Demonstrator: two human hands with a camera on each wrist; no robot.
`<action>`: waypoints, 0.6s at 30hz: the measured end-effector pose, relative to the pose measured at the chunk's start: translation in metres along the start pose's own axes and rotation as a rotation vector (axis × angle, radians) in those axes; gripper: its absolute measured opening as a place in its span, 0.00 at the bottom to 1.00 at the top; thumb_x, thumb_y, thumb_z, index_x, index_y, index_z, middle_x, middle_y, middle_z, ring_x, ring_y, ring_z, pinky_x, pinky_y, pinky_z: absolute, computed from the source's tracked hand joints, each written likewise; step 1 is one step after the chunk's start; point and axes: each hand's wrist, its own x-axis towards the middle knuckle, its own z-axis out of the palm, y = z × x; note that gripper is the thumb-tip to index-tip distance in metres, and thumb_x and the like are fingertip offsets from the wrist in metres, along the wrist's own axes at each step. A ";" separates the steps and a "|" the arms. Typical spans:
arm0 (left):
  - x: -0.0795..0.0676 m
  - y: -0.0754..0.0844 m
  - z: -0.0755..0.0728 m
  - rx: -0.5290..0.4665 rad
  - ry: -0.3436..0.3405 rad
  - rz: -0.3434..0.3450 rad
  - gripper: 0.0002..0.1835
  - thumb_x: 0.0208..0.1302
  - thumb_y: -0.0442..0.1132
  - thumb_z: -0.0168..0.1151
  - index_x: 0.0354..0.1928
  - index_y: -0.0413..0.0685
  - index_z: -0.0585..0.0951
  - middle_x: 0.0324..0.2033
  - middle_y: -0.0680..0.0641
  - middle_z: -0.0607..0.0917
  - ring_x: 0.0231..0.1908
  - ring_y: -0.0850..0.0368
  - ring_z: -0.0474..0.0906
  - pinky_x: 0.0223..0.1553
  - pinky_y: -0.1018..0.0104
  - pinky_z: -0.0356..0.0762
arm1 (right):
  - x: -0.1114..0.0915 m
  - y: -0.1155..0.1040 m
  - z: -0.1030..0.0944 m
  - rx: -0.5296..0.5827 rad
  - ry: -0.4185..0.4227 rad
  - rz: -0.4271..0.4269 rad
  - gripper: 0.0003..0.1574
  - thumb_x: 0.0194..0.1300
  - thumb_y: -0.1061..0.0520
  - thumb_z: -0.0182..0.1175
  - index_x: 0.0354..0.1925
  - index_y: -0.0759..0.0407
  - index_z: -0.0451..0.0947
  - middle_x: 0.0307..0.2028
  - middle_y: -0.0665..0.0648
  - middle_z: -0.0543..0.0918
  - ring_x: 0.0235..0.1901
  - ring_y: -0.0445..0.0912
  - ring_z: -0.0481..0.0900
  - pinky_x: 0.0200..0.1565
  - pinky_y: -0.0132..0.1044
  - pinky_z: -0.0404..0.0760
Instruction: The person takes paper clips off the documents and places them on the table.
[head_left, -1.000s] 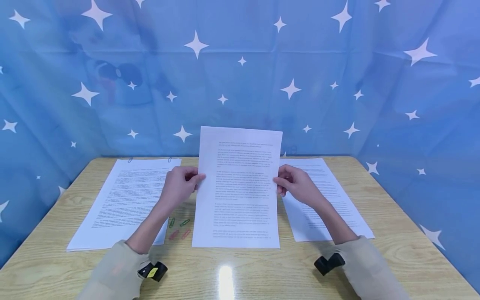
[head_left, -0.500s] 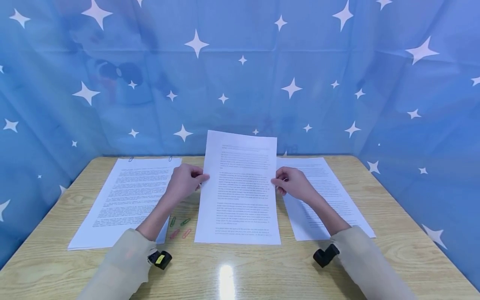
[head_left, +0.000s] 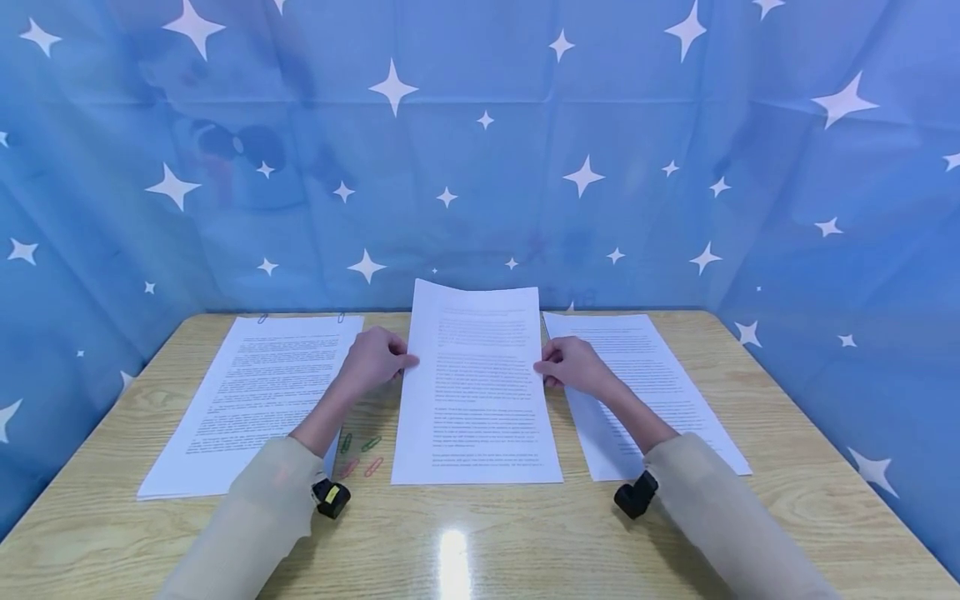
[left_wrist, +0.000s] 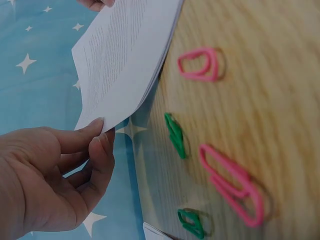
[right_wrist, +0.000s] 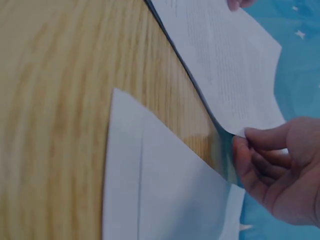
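Observation:
A stack of printed sheets (head_left: 480, 392) stands tilted in the middle of the table, its near edge low at the tabletop and its far part raised and slightly bowed. My left hand (head_left: 371, 360) pinches its left edge between thumb and fingers; in the left wrist view the thumb lies on top of the paper (left_wrist: 125, 65). On the opposite edge my right hand (head_left: 576, 365) pinches the same sheets, also visible in the right wrist view. Near my left forearm lie green paper clips (head_left: 371, 443) and pink paper clips (head_left: 373, 467), loose on the wood.
To the left lies another pile of printed paper (head_left: 247, 408), with two blue paper clips (head_left: 341, 317) at its far edge. A third pile (head_left: 660, 400) lies on the right, partly under my right forearm. Behind the wooden table (head_left: 495, 550) hangs a blue star-patterned curtain (head_left: 480, 167).
The sheets' far edge has come down and leans away, and the paper now bows. Both hands still pinch its sides, the right having moved slightly inward; both forearms reach further forward.

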 end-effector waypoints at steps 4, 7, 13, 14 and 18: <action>0.005 -0.003 0.000 0.001 -0.042 -0.023 0.09 0.67 0.34 0.67 0.30 0.37 0.86 0.21 0.46 0.84 0.24 0.54 0.80 0.31 0.64 0.72 | 0.003 -0.001 0.002 0.012 -0.019 0.025 0.07 0.71 0.62 0.62 0.36 0.67 0.77 0.26 0.58 0.84 0.25 0.44 0.83 0.31 0.36 0.83; 0.007 -0.004 0.000 -0.001 -0.070 -0.046 0.08 0.67 0.33 0.66 0.31 0.36 0.87 0.21 0.46 0.85 0.24 0.55 0.81 0.32 0.65 0.72 | 0.004 -0.001 0.003 0.011 -0.033 0.047 0.07 0.71 0.62 0.62 0.37 0.67 0.76 0.26 0.58 0.83 0.25 0.44 0.83 0.31 0.35 0.83; 0.009 -0.005 0.001 0.017 -0.101 -0.074 0.07 0.65 0.33 0.67 0.32 0.35 0.87 0.21 0.46 0.86 0.25 0.55 0.81 0.31 0.66 0.72 | 0.007 -0.002 0.004 -0.011 -0.047 0.082 0.09 0.71 0.61 0.62 0.40 0.70 0.77 0.29 0.59 0.83 0.26 0.44 0.82 0.32 0.35 0.83; 0.010 -0.006 0.001 0.019 -0.104 -0.079 0.07 0.65 0.33 0.68 0.32 0.35 0.87 0.21 0.46 0.86 0.25 0.55 0.81 0.31 0.66 0.72 | 0.007 -0.002 0.004 -0.018 -0.049 0.086 0.10 0.71 0.61 0.62 0.41 0.70 0.77 0.29 0.58 0.83 0.26 0.43 0.82 0.32 0.35 0.83; 0.011 -0.007 0.001 0.027 -0.117 -0.090 0.07 0.65 0.33 0.68 0.33 0.35 0.87 0.21 0.46 0.86 0.25 0.55 0.81 0.30 0.67 0.71 | 0.008 -0.002 0.004 -0.046 -0.056 0.100 0.12 0.71 0.59 0.63 0.43 0.70 0.78 0.28 0.58 0.83 0.25 0.43 0.82 0.32 0.34 0.82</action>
